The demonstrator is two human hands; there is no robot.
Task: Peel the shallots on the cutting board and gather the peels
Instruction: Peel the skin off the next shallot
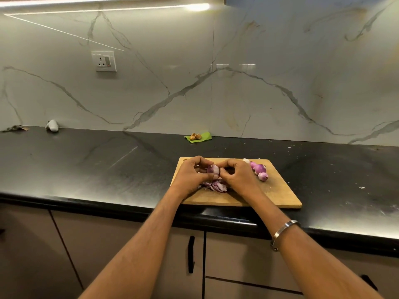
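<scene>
Both hands pinching one shallot (213, 169) over the cutting board (278, 190).
Left hand (190, 174), right hand (236, 175) curled tight; peels (216, 186) beneath, near front edge.

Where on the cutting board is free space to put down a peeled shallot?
Bare wood lies along the cutting board right edge, below the loose shallots. The near-left part is crowded: both hands hold a shallot above the peel pile.

A home kitchen: a black stone worktop (86, 160) runs under a marble-veined backsplash (237, 72) with a wall socket (104, 61), base cabinets (129, 244) below, and a wooden cutting board (278, 190) with shallots (259, 169).
</scene>
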